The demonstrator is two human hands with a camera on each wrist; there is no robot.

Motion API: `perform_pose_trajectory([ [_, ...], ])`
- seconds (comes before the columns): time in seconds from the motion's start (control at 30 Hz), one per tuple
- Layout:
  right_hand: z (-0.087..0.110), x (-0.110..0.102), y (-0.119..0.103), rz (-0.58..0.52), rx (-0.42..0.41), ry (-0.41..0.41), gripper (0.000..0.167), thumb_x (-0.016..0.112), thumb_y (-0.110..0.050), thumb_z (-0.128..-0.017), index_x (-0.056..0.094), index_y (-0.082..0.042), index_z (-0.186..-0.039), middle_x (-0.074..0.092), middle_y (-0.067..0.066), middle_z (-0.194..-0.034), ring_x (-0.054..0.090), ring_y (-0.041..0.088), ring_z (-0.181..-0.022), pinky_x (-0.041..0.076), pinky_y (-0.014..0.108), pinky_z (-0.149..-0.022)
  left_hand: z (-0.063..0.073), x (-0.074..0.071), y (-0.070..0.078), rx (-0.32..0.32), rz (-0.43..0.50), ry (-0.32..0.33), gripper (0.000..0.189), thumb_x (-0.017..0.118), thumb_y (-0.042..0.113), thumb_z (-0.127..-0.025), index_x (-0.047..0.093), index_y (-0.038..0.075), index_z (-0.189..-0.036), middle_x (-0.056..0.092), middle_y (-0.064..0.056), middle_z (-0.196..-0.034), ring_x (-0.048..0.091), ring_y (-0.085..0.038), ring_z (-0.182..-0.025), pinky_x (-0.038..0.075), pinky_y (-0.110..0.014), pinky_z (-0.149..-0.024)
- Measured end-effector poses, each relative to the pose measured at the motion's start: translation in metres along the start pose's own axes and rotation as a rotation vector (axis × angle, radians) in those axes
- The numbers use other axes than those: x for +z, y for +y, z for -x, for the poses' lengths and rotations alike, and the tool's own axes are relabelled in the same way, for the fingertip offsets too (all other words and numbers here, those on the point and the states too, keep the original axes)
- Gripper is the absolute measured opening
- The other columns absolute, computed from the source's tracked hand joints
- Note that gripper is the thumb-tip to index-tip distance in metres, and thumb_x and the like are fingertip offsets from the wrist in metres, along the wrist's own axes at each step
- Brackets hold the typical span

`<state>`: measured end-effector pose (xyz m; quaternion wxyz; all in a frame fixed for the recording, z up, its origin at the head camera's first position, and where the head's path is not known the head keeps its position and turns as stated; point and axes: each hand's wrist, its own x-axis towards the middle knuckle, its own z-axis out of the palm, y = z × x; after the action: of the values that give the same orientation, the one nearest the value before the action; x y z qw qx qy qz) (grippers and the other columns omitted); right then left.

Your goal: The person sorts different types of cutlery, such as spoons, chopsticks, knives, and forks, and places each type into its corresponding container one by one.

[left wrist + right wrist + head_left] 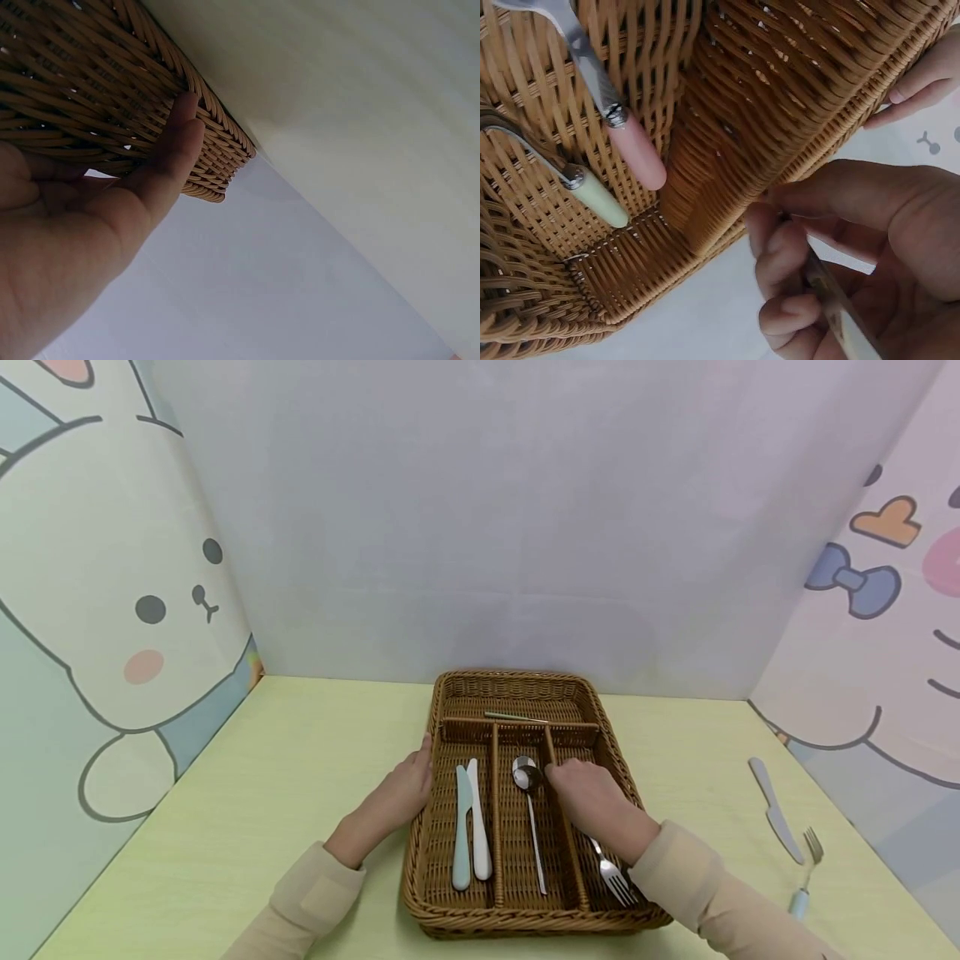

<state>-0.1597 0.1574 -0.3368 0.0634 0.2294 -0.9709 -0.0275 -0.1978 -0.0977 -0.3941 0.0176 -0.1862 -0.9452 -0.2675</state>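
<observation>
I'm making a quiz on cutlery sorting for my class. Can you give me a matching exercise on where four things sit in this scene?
Things:
1. spoon
2. two knives
3. grey knife
4. left hand

Places:
A. on the table, right of the basket
B. middle long compartment
C. against the basket's left outer wall
D. left long compartment

Pairs: 1-B, 2-D, 3-A, 4-C

Head view high, looking down the table, wrist views close, all sharing the wicker basket (420, 847).
</observation>
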Motion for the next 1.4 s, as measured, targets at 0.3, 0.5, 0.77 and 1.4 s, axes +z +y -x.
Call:
perform_pose_trajectory([
  [0.3, 0.002, -0.006, -0.009, -0.094, 0.03, -0.077, 0.021, 0.058, 0.015, -0.077, 0.063, 0.001, -0.092, 0.059, 0.017, -0.077, 0.051, 0.02, -0.058, 0.043, 0.026, -0.044, 0.001, 0.0, -0.001, -0.003, 0.001, -0.001, 0.051, 0.031, 0.01, -0.098, 0.013, -0.012, -0.141, 0.053, -0.029, -0.118, 0.055, -0.018, -0.073, 0.052, -0.037, -0.07],
  [0.5, 0.003, -0.009, -0.017, -0.175, 0.021, -0.129, 0.022, 0.056, 0.015, -0.079, 0.064, 0.0, -0.093, 0.056, 0.014, -0.078, 0.046, 0.015, -0.056, 0.036, 0.026, -0.045, 0.001, 0.0, -0.001, 0.008, -0.004, 0.015, 0.05, 0.029, 0.01, -0.099, 0.014, -0.013, -0.141, 0.05, -0.032, -0.122, 0.06, -0.028, -0.09, 0.053, -0.042, -0.079],
  [0.77, 0.004, -0.005, -0.022, -0.296, -0.044, -0.148, 0.023, 0.053, 0.016, -0.079, 0.066, -0.001, -0.089, 0.051, 0.01, -0.079, 0.044, 0.014, -0.063, 0.037, 0.025, -0.048, 0.001, 0.001, -0.001, 0.006, -0.002, 0.007, 0.05, 0.029, 0.01, -0.099, 0.015, -0.013, -0.141, 0.05, -0.031, -0.121, 0.06, -0.03, -0.093, 0.053, -0.042, -0.078],
  [1.4, 0.006, 0.001, -0.02, -0.354, -0.167, -0.266, 0.019, 0.059, 0.01, -0.073, 0.072, -0.002, -0.079, 0.071, 0.009, -0.076, 0.067, 0.021, -0.073, 0.019, 0.063, -0.106, 0.001, 0.0, 0.0, 0.005, -0.008, -0.003, 0.05, 0.029, 0.01, -0.099, 0.014, -0.013, -0.141, 0.055, -0.03, -0.114, 0.055, -0.019, -0.071, 0.052, -0.037, -0.069],
])
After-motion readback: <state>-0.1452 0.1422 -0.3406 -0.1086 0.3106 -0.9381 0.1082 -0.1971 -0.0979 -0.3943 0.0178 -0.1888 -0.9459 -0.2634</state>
